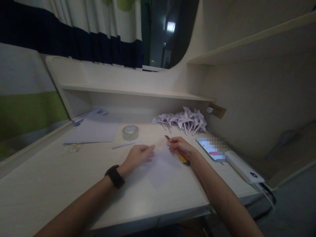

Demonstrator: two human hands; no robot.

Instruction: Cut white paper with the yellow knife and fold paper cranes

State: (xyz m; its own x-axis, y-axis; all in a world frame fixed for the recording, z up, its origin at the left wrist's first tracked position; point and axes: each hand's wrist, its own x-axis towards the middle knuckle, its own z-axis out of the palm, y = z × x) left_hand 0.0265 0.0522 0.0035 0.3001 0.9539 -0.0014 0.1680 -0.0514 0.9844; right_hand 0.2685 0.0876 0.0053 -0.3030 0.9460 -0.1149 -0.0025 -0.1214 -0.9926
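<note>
Pale desk [61, 184]: tape roll [130, 132], pen [123, 145], paper sheets [95, 130], pinwheels [184, 121] (heaped), phone [212, 149].

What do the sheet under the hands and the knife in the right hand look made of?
Sheet: thin white paper, matte, lying flat, edges faint in dim light. Utility knife: yellow body, probably plastic, with a narrow grey blade tip, likely metal; mostly hidden by the right hand.

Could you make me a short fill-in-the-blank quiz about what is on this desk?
1. The right hand grips a utility knife with a ____ handle.
2. The left hand presses on a sheet of ____.
3. The roll of tape lies to the ____ of the paper pinwheels.
4. The left wrist wears a black ____.

Missing words: yellow; paper; left; band
</note>
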